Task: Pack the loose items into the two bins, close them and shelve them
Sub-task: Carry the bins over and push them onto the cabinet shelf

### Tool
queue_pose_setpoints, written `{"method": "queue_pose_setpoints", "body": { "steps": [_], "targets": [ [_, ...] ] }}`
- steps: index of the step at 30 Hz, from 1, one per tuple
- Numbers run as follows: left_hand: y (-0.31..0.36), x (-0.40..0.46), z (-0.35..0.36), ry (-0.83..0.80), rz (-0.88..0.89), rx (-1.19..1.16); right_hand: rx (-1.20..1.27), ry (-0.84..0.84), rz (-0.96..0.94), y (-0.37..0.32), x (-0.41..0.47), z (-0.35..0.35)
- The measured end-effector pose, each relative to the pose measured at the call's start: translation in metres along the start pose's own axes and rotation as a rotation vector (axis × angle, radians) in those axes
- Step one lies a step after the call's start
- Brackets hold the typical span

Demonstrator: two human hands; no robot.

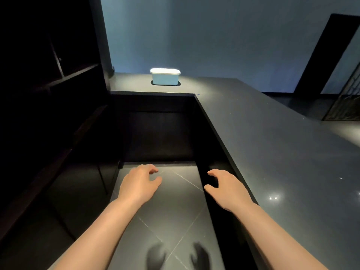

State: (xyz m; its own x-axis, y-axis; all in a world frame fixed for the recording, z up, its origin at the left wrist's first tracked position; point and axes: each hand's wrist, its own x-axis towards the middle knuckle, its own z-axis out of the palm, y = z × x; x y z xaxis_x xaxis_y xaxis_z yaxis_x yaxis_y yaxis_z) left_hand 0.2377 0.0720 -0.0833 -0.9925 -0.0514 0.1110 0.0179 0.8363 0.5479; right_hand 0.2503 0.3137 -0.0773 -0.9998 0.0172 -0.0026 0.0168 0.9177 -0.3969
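Dark grey stone tabletop runs from lower right up to the far wall, w/ a second stretch turning left at the back to make an L shape. On that far stretch sits one bin: pale blue-white, rectangular w/ rounded corners, lid on, brightly lit from above, upright. It's well apart from both hands, roughly centre-top of the view. Only one bin is in view; no loose items can be made out.

Two bare forearms reach fwd from the bottom edge. Left hand hangs over the floor, palm down, fingers loosely curled, thumb toward the centre, gripping nothing. Right hand is level w/ it, just beside the tabletop's near edge, palm down, fingers relaxed and slightly bent, also empty. Neither hand touches anything that can be seen.

Floor is dark grey tile w/ thin pale joint lines crossing diagonally. Near the bottom, btwn the arms, two blurred dark shapes show on the tile; can't tell what they are.

Left side: very dark shelving, w/ faint shelf edges and an upright divider just visible; contents can't be made out. Back wall is plain blue-grey. At far right, a dark doorway and part of a patterned metal screen.
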Motion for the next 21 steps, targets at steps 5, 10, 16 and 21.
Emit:
{"method": "queue_pose_setpoints", "body": {
  "steps": [5,10,16,21],
  "targets": [
    [0.015,0.102,0.02,-0.018,-0.047,0.015,-0.021,-0.018,-0.059,0.01,0.109,-0.007],
    [0.023,0.195,0.027,0.039,-0.079,-0.012,-0.053,-0.017,-0.121,0.005,0.214,-0.013],
    [0.0,0.304,0.041,0.053,-0.099,-0.016,-0.046,-0.02,-0.184,-0.022,0.331,0.002],
    [-0.031,0.417,0.045,0.059,-0.062,-0.02,-0.049,0.011,-0.15,-0.047,0.436,0.016]
  ]
}}
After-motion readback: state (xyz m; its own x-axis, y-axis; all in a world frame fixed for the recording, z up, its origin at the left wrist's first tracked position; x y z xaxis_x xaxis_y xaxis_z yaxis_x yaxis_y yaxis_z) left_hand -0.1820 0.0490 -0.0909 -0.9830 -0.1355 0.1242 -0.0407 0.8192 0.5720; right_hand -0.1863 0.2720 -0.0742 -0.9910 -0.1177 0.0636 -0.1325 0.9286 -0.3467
